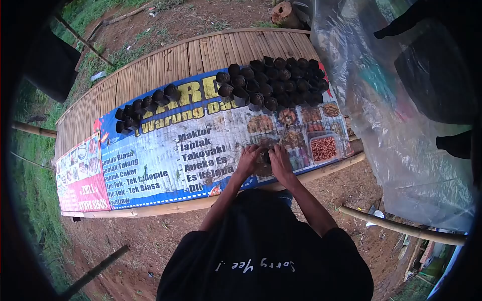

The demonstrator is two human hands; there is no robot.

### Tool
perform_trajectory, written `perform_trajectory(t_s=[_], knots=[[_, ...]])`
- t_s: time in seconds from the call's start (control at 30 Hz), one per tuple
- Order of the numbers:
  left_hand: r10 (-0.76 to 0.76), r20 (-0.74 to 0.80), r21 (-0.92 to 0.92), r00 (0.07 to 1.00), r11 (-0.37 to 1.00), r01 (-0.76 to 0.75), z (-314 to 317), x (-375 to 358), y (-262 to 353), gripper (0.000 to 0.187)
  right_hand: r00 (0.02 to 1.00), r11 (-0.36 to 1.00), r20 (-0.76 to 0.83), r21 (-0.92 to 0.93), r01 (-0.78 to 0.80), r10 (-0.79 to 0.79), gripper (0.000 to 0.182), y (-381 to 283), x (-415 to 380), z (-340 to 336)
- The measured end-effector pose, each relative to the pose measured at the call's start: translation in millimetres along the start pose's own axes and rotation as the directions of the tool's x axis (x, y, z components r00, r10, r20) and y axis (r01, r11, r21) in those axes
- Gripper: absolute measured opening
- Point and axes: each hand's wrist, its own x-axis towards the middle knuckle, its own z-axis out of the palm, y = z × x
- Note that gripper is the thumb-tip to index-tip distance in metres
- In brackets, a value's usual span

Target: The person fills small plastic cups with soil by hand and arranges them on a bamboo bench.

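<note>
My left hand (pixel 250 156) and my right hand (pixel 278 159) are close together near the front edge of the bamboo table. Their fingers are closed around a small black planting bag (pixel 266 157), mostly covered by the hands. To the right of my right hand is a clear square tub (pixel 324 148) of reddish-brown seeds or nuts. Beyond my hands, a large cluster of black planting bags (pixel 273 83) stands upright on the printed banner (pixel 165 155). A smaller group of the same bags (pixel 147 104) stands farther left.
Bare bamboo slats (pixel 175 55) form the table's far side. A translucent plastic sheet (pixel 391 120) hangs along the right. Bamboo poles (pixel 401 224) stick out at the right and left. Brown soil (pixel 170 246) surrounds the table, with grass at the left.
</note>
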Motion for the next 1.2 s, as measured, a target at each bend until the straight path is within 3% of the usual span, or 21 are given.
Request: perform_trajectory(t_s=[0.07, 0.1, 0.17, 0.2, 0.27, 0.3, 0.37, 0.4, 0.53, 0.6, 0.63, 0.7, 1.2], knots=[[0.028, -0.069, -0.045, 0.997, 0.998, -0.031, 1.3, -1.9, 7.2, 0.068, 0.982, 0.998, -0.176, -0.009, 0.065, -0.066, 0.025, 7.4, -5.7, 7.1], [0.032, -0.064, -0.022, 0.997, 0.999, -0.033, -10.1, -0.3, -6.1, 0.068, 0.980, 0.998, -0.190, 0.009, 0.068, -0.065, 0.025, 0.8, 6.6, 17.2], [0.005, -0.051, -0.042, 0.999, 0.999, -0.007, -8.8, 0.4, -1.3, 0.064, 0.908, 0.986, -0.402, 0.064, 0.156, -0.118, 0.018, 13.9, 2.1, 24.7], [0.003, -0.050, -0.050, 0.999, 0.999, -0.006, -7.0, 0.4, 0.1, 0.064, 0.910, 0.986, -0.397, 0.060, 0.154, -0.118, 0.018, 17.7, -1.5, 20.2], [0.020, -0.085, -0.053, 0.996, 0.998, -0.024, -7.2, -0.4, -0.7, 0.070, 0.938, 0.868, -0.309, 0.497, 0.020, 0.155, 0.013, 17.4, -5.9, -1.2], [0.016, -0.087, -0.055, 0.996, 0.998, -0.021, -6.6, -0.5, -2.5, 0.070, 0.939, 0.868, -0.307, 0.496, 0.021, 0.152, 0.013, 17.3, -7.3, -10.0], [-0.011, -0.073, -0.096, 0.997, 0.995, 0.004, -4.0, -1.2, -4.5, 0.070, 0.841, 0.740, -0.297, 0.652, -0.167, 0.452, 0.019, 19.1, -10.2, -23.3], [-0.009, -0.071, -0.096, 0.997, 0.995, 0.002, -3.5, -2.0, -3.3, 0.070, 0.833, 0.701, -0.313, 0.703, -0.120, 0.456, 0.035, 29.5, -7.4, -10.8], [-0.005, -0.069, -0.061, 0.998, 0.998, 0.000, -1.3, -0.1, 0.1, 0.071, 0.843, 0.704, -0.320, 0.704, -0.094, 0.433, 0.051, 46.9, 3.3, 32.2], [-0.004, -0.067, -0.067, 0.998, 0.998, 0.000, -1.1, -1.2, 1.5, 0.071, 0.881, 0.689, -0.170, 0.693, -0.211, 0.441, 0.060, 46.0, 9.3, 44.2], [-0.008, -0.066, -0.062, 0.998, 0.998, 0.003, -3.4, -1.9, 2.9, 0.069, 0.882, 0.690, -0.172, 0.693, -0.208, 0.438, 0.060, 45.5, 11.0, 43.6], [-0.013, -0.069, -0.052, 0.998, 0.999, 0.009, -8.7, -2.6, 4.5, 0.067, 0.881, 0.533, 0.120, 0.756, -0.380, 0.458, 0.057, 45.8, 15.4, 44.2], [-0.082, -0.098, -0.100, 0.992, 0.992, 0.072, -21.5, -5.6, -2.4, 0.067, 0.913, 0.588, -0.066, 0.783, -0.203, 0.403, 0.035, 39.8, 24.2, 72.2]])
